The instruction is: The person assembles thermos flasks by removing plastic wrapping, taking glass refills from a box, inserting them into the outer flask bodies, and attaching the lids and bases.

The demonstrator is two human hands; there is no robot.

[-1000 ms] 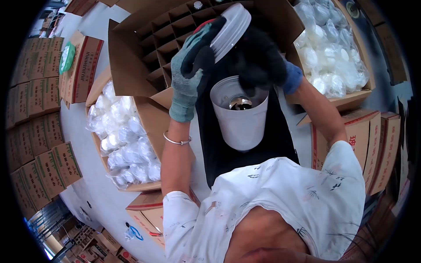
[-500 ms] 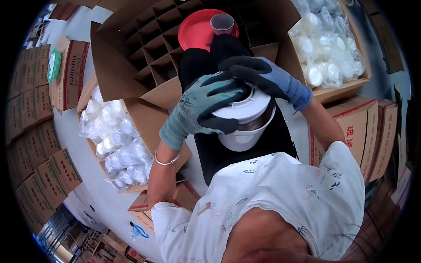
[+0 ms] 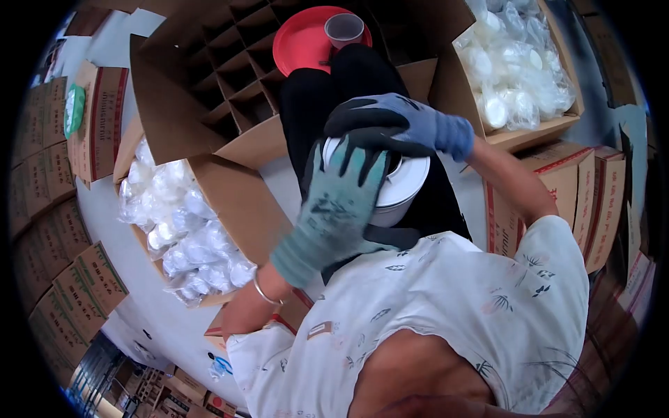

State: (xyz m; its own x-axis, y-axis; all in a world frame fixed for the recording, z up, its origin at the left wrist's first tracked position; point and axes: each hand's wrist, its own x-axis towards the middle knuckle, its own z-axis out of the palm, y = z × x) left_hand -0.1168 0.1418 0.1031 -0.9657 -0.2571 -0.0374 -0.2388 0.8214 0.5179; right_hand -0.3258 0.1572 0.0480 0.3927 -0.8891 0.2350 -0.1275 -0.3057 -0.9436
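Observation:
A white tub (image 3: 391, 216) rests on my lap, with a round white lid (image 3: 414, 180) sitting on its top. The lid has a dark round part at its middle, mostly covered by my fingers. My left hand (image 3: 338, 205), in a green glove with dark palm, spreads round the near left side of the tub and lid, thumb low and fingers over the top. My right hand (image 3: 390, 125), in a blue-grey glove, curls over the lid's far edge, its dark fingers lying across the left fingertips. Its grip underneath is partly hidden.
Ahead stands an open carton with cardboard dividers (image 3: 240, 76). A red plate (image 3: 300, 42) holding a clear cup (image 3: 344, 29) lies beyond my knees. Boxes of plastic-wrapped white items (image 3: 185, 223) flank me, with more wrapped items (image 3: 516, 70) at right. Stacked cartons (image 3: 550, 195) stand nearby.
The lid was tilted above the open tub and now lies over it. My left hand has moved to the near side with its thumb lower; my right hand has shifted left over it.

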